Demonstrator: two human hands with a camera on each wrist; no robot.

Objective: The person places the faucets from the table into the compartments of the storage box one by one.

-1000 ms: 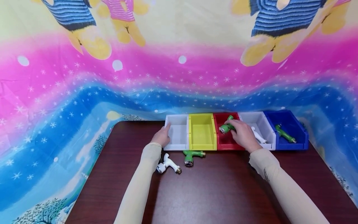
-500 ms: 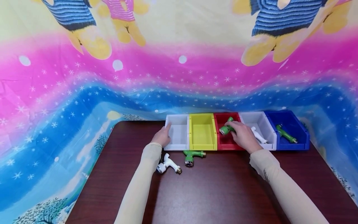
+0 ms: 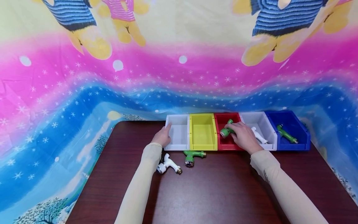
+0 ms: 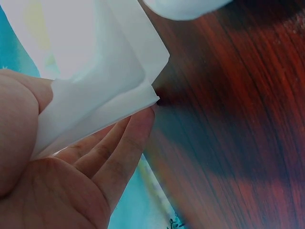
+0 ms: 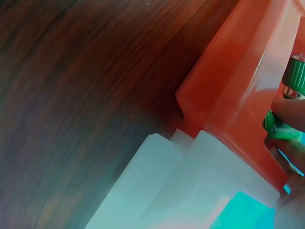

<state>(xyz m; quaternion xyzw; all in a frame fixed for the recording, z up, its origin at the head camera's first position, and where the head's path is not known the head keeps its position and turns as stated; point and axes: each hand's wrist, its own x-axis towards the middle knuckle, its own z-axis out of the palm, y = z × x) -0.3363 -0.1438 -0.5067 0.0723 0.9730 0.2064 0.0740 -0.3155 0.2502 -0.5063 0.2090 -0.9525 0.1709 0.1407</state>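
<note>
My right hand pinches a green tap within the red bin. In the right wrist view, thumb and finger close on the tap's green body, its ribbed knob above them. My left hand holds the side wall of the leftmost white bin. The left wrist view shows its thumb over the rim and its fingers along the outside. On the table in front lie a white tap with a brass end and a second green tap.
A yellow bin stands between the leftmost white bin and the red one. Right of the red bin, another white bin holds a white tap, and the blue bin holds a green tap. A patterned cloth hangs behind the table.
The green tap in my right hand has sunk slightly within the red bin. My left hand stays on the white bin's side.
</note>
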